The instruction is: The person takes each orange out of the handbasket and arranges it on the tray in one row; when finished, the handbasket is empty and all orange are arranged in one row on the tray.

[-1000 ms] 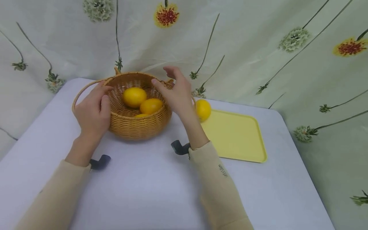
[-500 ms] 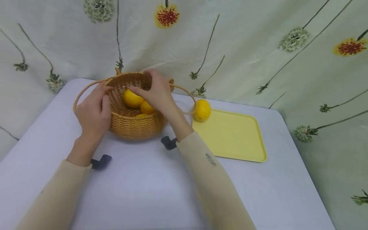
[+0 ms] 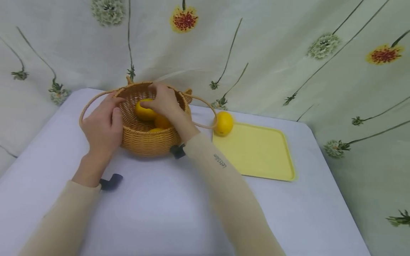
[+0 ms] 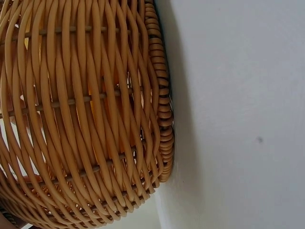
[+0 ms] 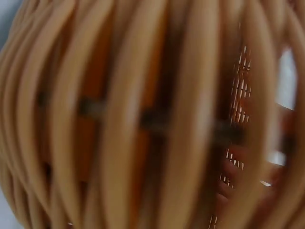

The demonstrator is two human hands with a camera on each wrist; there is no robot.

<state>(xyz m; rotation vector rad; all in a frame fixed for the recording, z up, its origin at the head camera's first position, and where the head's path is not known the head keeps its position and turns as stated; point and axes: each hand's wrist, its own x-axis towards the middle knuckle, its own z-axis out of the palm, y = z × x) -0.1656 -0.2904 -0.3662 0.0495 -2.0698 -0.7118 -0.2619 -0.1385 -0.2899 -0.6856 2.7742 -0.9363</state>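
A wicker basket stands at the left of the table with several yellow-orange fruits in it. At its left side my left hand grips the rim, fingertips over the inner edge, inside the hoop of one handle. My right hand reaches over the right rim into the basket, thumb and fingers spread above the rear fruit. Its thumb overlaps that fruit, and some fingers are hidden. Beside the right wrist lies a second, more orange fruit, partly covered. The left wrist view is filled by the woven basket wall; the right wrist view shows weave close up.
Right of the basket lies a shallow yellow tray. One yellow fruit sits at its back left corner, against the basket's right handle loop. A flower-printed cloth hangs behind the white table.
My right hand has moved left and down from the right rim into the basket, over the rear fruit. My left hand has kept its grip on the rim.
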